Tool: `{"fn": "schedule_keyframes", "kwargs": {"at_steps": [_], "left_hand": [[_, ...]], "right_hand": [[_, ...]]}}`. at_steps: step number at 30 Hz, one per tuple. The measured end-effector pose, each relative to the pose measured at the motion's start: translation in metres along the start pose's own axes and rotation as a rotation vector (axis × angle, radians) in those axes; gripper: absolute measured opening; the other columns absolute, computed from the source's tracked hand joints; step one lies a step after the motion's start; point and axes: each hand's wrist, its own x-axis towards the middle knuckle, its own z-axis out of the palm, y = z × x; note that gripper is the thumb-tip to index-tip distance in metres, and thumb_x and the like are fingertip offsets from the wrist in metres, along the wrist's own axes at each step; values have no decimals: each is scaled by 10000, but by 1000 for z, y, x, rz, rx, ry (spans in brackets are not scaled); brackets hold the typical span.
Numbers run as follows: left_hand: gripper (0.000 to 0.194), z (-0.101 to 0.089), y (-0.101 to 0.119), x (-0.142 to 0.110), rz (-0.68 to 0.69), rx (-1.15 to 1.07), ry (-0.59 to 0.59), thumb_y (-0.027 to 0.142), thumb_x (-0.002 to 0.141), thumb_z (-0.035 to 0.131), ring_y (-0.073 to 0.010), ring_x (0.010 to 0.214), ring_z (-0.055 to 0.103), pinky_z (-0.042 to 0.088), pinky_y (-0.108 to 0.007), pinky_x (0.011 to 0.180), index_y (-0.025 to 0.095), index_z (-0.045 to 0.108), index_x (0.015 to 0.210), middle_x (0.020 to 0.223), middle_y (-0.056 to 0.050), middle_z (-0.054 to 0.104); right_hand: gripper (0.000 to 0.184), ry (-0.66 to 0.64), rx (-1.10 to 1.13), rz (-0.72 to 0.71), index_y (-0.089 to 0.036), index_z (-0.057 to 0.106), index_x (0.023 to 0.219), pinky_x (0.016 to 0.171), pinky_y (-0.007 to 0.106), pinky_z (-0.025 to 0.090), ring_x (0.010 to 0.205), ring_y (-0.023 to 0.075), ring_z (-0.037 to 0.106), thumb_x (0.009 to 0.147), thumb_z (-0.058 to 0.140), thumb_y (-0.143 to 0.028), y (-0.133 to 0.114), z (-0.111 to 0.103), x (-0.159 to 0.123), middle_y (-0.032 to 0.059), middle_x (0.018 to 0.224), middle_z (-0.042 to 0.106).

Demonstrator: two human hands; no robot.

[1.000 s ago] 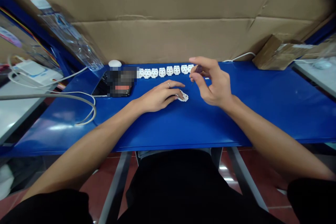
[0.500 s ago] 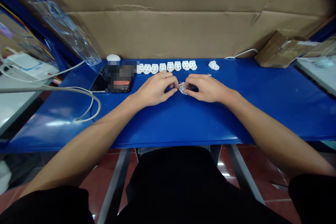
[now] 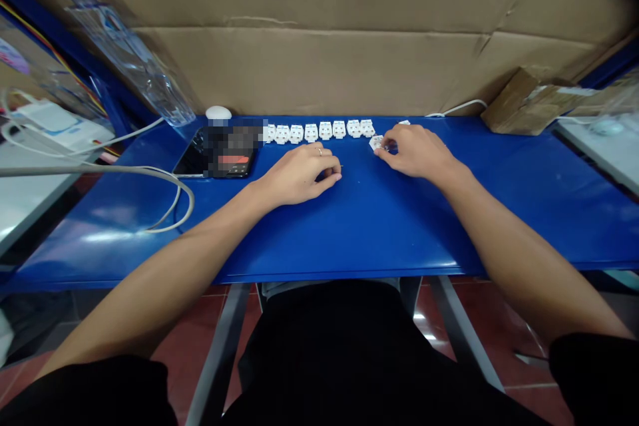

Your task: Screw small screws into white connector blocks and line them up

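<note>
My right hand (image 3: 417, 150) pinches a small white plastic piece with holes (image 3: 377, 142) between thumb and fingers, near the right end of a row. That row holds several similar white plastic pieces (image 3: 325, 130) along the back of the blue table (image 3: 319, 233). Another white piece (image 3: 404, 123) shows only its top edge behind my right hand. To the left, my left hand (image 3: 309, 175) has a ring on one finger and rests low over the table. Its thumb and fingers are closed; a tiny thin tip pokes out, too small to name.
A black phone (image 3: 200, 153) lies left of the row, with a white rounded object (image 3: 218, 113) behind it. A clear bottle (image 3: 134, 53) leans at the back left. Pale cables (image 3: 187, 203) loop over the left side. A cardboard box (image 3: 519, 103) sits at the back right.
My right hand has moved right and back with the white plastic piece, away from my left hand. My left hand has stayed nearly in place, its fingers no longer at the piece.
</note>
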Motion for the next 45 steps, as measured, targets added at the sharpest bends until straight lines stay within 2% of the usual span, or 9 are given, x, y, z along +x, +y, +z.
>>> {"fn": "schedule_keyframes", "kwargs": {"at_steps": [5, 12, 16, 20, 27, 33, 38, 45], "left_hand": [[243, 1, 0, 0, 16, 17, 42, 306, 1130, 586, -259, 989, 677, 548, -422, 927, 215, 789, 1032, 969, -69, 798], [257, 2, 1, 0, 37, 26, 62, 303, 1126, 580, -272, 998, 683, 568, -455, 933, 221, 809, 1045, 1019, -84, 815], [249, 2, 1, 1, 38, 31, 53, 292, 1123, 591, -271, 995, 691, 565, -447, 908, 226, 810, 1026, 1016, -81, 816], [240, 1, 2, 1, 35, 32, 51, 284, 1121, 601, -272, 998, 699, 562, -445, 914, 225, 809, 1018, 1021, -82, 816], [242, 1, 3, 0, 36, 55, -8, 276, 1124, 585, -262, 975, 724, 564, -431, 891, 220, 807, 1047, 1011, -69, 812], [267, 2, 3, -1, 38, 40, -45, 282, 1125, 564, -248, 977, 765, 582, -408, 874, 225, 818, 1067, 1040, -66, 824], [268, 3, 1, -1, 48, 35, -57, 289, 1124, 567, -243, 975, 773, 587, -401, 873, 228, 822, 1068, 1044, -59, 831], [266, 2, 2, -1, 56, 36, -66, 276, 1121, 567, -244, 985, 778, 584, -394, 871, 232, 825, 1070, 1052, -58, 832]], "right_hand": [[324, 2, -5, 31, -199, 840, 1062, 890, 527, 583, 1059, 382, 787, 1034, 645, -455, 10, 3, 3, 179, 1192, 846], [289, 93, 77, 78, -228, 832, 1018, 860, 523, 601, 1006, 370, 789, 1003, 695, -482, 15, 10, 7, 154, 1111, 860], [206, 136, 115, 65, -242, 831, 1039, 846, 490, 594, 986, 353, 796, 947, 737, -401, 17, 11, 7, 116, 1066, 868], [156, 125, 103, 54, -242, 814, 1016, 821, 475, 578, 994, 357, 800, 933, 745, -354, 18, 14, 8, 105, 1073, 868], [225, 143, 118, 127, -227, 815, 1141, 875, 502, 596, 1100, 383, 792, 971, 718, -339, 18, 17, 9, 129, 1172, 863], [240, 131, 98, 117, -246, 832, 1080, 850, 501, 599, 1081, 376, 799, 917, 660, -204, 17, 13, 7, 103, 1183, 875], [308, 149, 95, 92, -240, 852, 1162, 938, 549, 631, 1142, 392, 796, 936, 644, -224, 19, 17, 7, 114, 1248, 869], [294, 176, 103, 60, -219, 840, 1206, 1021, 590, 624, 1216, 419, 766, 998, 637, -264, 22, 20, 8, 152, 1358, 813]]}}
